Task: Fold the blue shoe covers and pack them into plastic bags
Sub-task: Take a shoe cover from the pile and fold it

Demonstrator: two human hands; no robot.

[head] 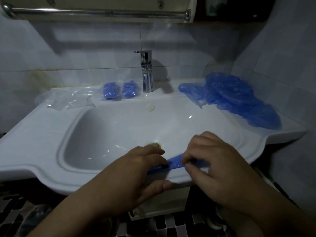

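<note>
Left hand and right hand pinching a narrow folded blue plastic shoe cover (fingers curled on it), over the white ceramic sink's front rim

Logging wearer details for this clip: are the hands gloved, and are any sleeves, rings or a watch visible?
No gloves: the left hand and right hand are bare. The forearms are bare too, with no sleeve or cuff in frame. No ring, watch or bracelet shows, though the dim, slightly blurred picture could hide small details.
</note>
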